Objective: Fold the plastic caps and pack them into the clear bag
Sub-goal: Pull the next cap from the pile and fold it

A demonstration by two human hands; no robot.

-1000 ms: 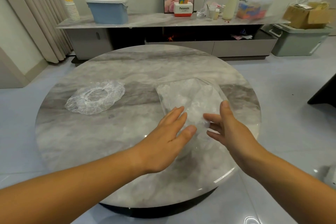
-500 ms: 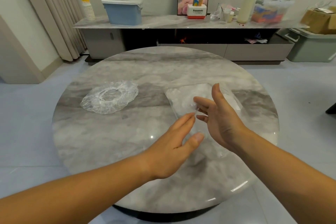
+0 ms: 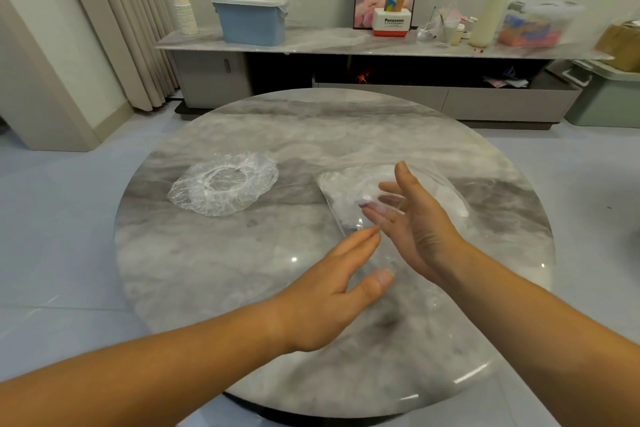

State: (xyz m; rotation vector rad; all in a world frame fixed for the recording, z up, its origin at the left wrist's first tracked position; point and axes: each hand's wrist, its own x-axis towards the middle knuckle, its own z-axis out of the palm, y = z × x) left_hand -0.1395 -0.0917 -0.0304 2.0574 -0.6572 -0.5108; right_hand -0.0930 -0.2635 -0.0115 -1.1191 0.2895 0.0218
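Both of your hands are open and hold nothing. Your right hand point(image 3: 415, 218) is turned on its edge over the clear bag point(image 3: 391, 194), fingers spread. I cannot tell if the fingertips touch the plastic. Your left hand point(image 3: 332, 288) floats palm down near the bag's closest corner, thumb out to the side.

The clear bag lies flat on the round marble worktop point(image 3: 242, 270), right under your right hand. It already has some white, crinkly stuff inside, most likely folded caps. Its long side runs from the corner near your left hand away toward the far right of the worktop. I cannot tell which end is the opening.

To the left of the bag, well apart from it, one plastic cap point(image 3: 223, 185) lies spread out and unfolded, with its ring of elastic facing up. It is round, so it has no long way yet.

The cap should be very light, thin and floppy. It will likely crinkle, slide on the smooth stone and spring open after a fold. Pinch it at the elastic edge, which looks like the thickest part.

The bag looks slippery too. Hold it by the edge of its mouth, once you find it.
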